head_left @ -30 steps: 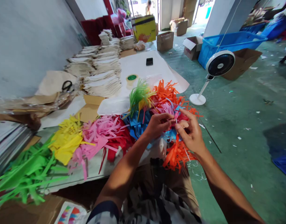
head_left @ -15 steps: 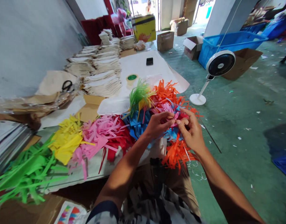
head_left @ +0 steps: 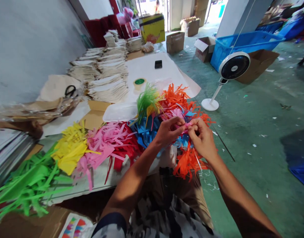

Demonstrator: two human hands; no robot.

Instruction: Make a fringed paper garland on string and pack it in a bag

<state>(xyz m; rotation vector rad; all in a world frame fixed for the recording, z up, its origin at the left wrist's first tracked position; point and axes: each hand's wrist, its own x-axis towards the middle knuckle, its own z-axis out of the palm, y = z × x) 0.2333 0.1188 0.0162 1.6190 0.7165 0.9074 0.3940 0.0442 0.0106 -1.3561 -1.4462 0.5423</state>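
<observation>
Over the near right corner of the table, my left hand (head_left: 170,130) and my right hand (head_left: 201,135) meet fingertip to fingertip. Both pinch a small pink paper tassel (head_left: 188,125), mostly covered by the fingers. Around them lie orange tassels (head_left: 175,97) behind, more orange fringe (head_left: 190,162) hanging below, and blue fringed strips (head_left: 145,132) to the left. A green and yellow tassel (head_left: 148,99) rests behind my left hand. Farther left spread pink strips (head_left: 104,142), red strips (head_left: 129,148), yellow strips (head_left: 70,145) and green strips (head_left: 30,181).
A white plastic tray (head_left: 119,111), a tape roll (head_left: 139,82) and a black phone (head_left: 158,64) lie on the table. Stacks of off-white sheets (head_left: 107,82) stand behind, scissors (head_left: 70,91) to their left. On the floor at right are a white fan (head_left: 233,67) and a blue tub (head_left: 221,49).
My right hand's raised fingers have curled in, and its fingertips now press together on the pink tassel beside my left fingers. The left hand has barely moved.
</observation>
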